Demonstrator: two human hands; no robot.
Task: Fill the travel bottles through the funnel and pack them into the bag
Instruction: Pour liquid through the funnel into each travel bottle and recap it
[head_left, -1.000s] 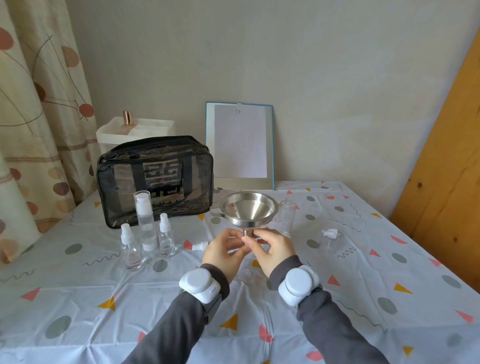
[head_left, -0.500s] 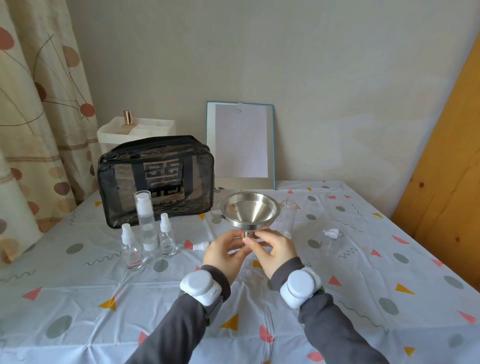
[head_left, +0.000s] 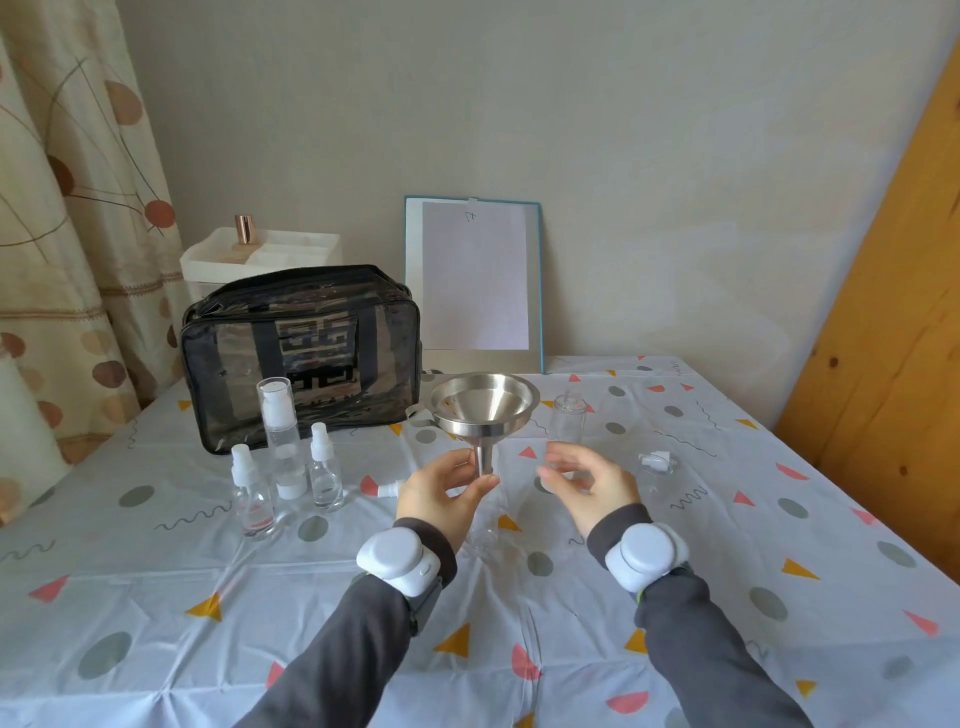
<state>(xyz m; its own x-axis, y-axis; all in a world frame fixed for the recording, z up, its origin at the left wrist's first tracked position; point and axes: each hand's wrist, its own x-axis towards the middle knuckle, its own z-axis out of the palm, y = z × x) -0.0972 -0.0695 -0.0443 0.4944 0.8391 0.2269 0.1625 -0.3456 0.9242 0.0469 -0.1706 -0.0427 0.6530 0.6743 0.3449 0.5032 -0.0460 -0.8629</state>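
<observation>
Funnel (head_left: 483, 410) and small clear bottle (head_left: 483, 527) meet at the middle of the table (head_left: 156, 597), the steel bowl raised and the spout pointing down at the bottle's neck. Whether the tip is seated inside I cannot tell, because the left hand (head_left: 441, 493) covers that spot. That hand pinches the spout between thumb and fingertips, most likely to keep the top-heavy funnel upright over so light a bottle. The right hand (head_left: 587, 488) hovers just beside, apart from the funnel, its fingers loosely curled and holding nothing, so it is free to fetch whatever is to be poured. Behind it stands an uncapped bottle (head_left: 567, 421), and a loose pump top (head_left: 657, 460) lies further right. Three capped bottles (head_left: 280, 441) cluster to the left, in front of the black see-through bag (head_left: 301, 338), whose top looks closed, so packing appears not yet begun. Open cloth lies toward the near edge and to the right, while the bag and a clipboard (head_left: 478, 280) close off the back.
</observation>
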